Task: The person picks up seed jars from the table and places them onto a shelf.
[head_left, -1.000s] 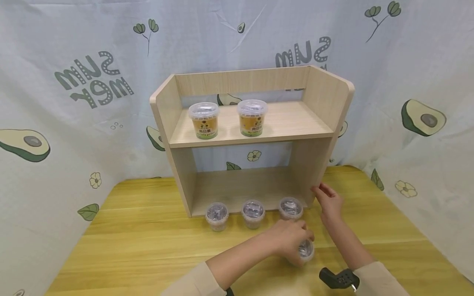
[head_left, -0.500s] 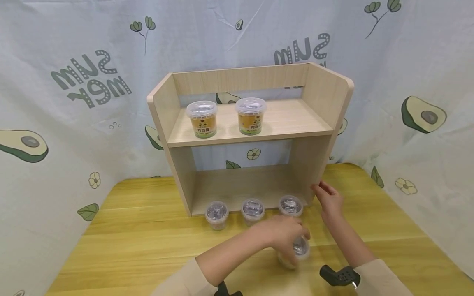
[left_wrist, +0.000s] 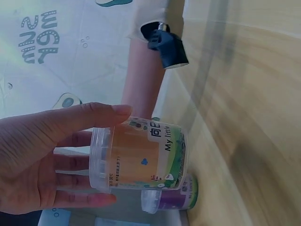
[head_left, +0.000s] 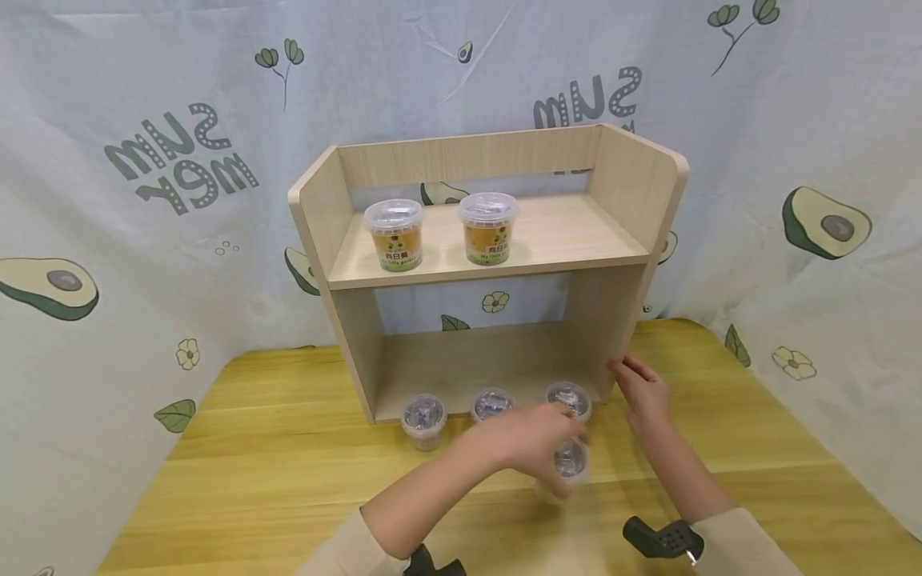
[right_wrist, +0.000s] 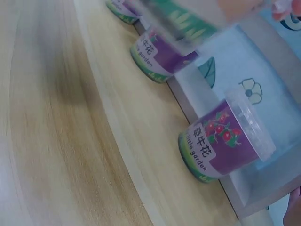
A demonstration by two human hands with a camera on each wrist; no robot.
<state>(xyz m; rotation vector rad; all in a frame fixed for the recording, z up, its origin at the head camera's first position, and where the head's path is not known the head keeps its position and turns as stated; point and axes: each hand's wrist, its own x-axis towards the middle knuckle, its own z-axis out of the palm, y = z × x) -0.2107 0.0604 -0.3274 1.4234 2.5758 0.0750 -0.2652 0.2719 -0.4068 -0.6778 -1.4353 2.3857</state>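
My left hand (head_left: 529, 440) grips a clear-lidded plastic cup (left_wrist: 150, 155) with an orange printed label, its thumb and fingers around the lid end. In the head view the cup's lid (head_left: 571, 458) shows beside the fingers, in front of the shelf. My right hand (head_left: 644, 396) holds the front edge of the right side panel of the small wooden shelf (head_left: 619, 296). Purple-labelled cups stand in a row along the shelf's bottom front: a left cup (head_left: 423, 422), a middle cup (head_left: 493, 402) partly hidden by my left hand, and a right cup (right_wrist: 221, 141).
On the upper board stand two orange-labelled cups, a left one (head_left: 394, 236) and a right one (head_left: 488, 230). The shelf rests on a yellow wood-grain table (head_left: 274, 464). A patterned cloth (head_left: 180, 64) hangs behind and at both sides.
My left hand has carried the orange-labelled cup leftward and toward the shelf. The right hand stays at the side panel, and the standing cups have not moved.
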